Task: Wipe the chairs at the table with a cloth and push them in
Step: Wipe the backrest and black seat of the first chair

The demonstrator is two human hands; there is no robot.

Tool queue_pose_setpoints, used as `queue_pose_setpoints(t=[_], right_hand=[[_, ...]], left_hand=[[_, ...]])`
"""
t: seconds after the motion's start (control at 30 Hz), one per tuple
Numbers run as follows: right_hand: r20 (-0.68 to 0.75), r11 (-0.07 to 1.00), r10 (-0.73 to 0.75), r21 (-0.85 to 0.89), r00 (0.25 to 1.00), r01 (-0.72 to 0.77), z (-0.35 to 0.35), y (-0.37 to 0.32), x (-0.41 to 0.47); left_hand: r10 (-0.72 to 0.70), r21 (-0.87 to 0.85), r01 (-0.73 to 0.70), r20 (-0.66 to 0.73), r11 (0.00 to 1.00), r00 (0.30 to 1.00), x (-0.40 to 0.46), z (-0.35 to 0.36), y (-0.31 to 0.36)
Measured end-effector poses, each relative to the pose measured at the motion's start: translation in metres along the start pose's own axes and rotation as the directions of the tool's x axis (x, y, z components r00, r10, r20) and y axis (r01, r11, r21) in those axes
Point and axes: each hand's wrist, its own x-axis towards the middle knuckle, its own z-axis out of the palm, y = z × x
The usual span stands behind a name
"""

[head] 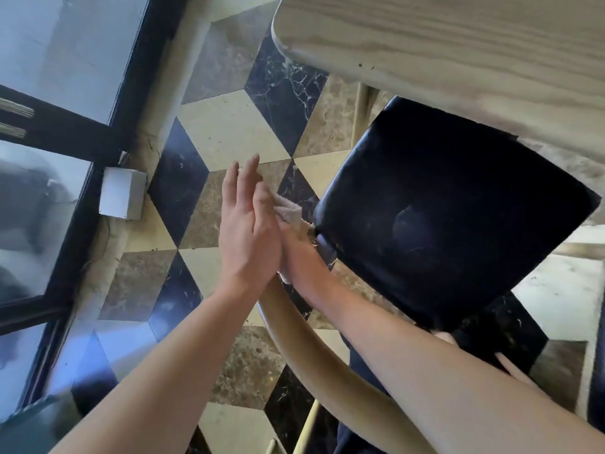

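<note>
Pressing a beige cloth (289, 213) between flat hands, left hand (248, 231) fingers straight, right hand (296, 253) fingers hidden; better grip it, then wipe the black chair seat (451, 217).

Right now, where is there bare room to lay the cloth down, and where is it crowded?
The black chair seat is bare over most of its surface, bordered by the table edge above. The tabletop corner also shows bare wood. It is crowded at the seat's left corner: the left hand and right hand meet there with the cloth between them, above the chair's curved backrest.
</note>
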Motion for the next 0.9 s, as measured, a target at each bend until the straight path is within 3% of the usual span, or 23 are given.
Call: queue_pose_setpoints(t=[0.13, 0.27, 0.37, 0.5, 0.57, 0.77, 0.83, 0.9], right_hand=[[-0.034, 0.975, -0.198, -0.113, 0.980, 0.193, 0.004, 0.017, 0.016], [-0.144, 0.939, -0.150, -0.332, 0.978, 0.095, -0.010, 0.050, 0.050], [-0.189, 0.927, -0.121, -0.372, 0.974, 0.043, -0.026, 0.076, 0.079], [-0.132, 0.850, -0.060, -0.527, 0.989, -0.019, -0.050, 0.096, 0.110], [-0.130, 0.849, -0.014, -0.525, 0.991, -0.057, -0.052, 0.093, 0.115], [-0.122, 0.928, -0.126, -0.366, 0.985, 0.073, -0.027, 0.065, 0.077], [-0.042, 0.921, -0.224, -0.337, 0.974, 0.197, -0.016, 0.043, 0.062], [0.113, 0.943, -0.148, -0.284, 0.982, 0.175, -0.012, 0.017, 0.059]], left_hand=[[0.019, 0.066, -0.020, 0.013, 0.998, 1.000, 0.001, 0.002, 0.000], [0.046, 0.167, -0.053, 0.045, 0.984, 0.998, 0.002, 0.003, -0.007], [0.062, 0.185, -0.067, 0.032, 0.981, 0.998, 0.004, 0.003, -0.012], [0.088, 0.164, -0.090, 0.019, 0.982, 0.996, 0.004, 0.005, -0.016], [0.096, 0.166, -0.098, 0.019, 0.981, 0.995, 0.005, 0.005, -0.018], [0.084, 0.217, -0.089, 0.032, 0.972, 0.996, 0.003, 0.005, -0.010], [0.092, 0.206, -0.097, 0.037, 0.974, 0.995, 0.003, 0.005, -0.008], [0.101, 0.198, -0.105, 0.034, 0.975, 0.994, 0.003, 0.005, -0.006]])
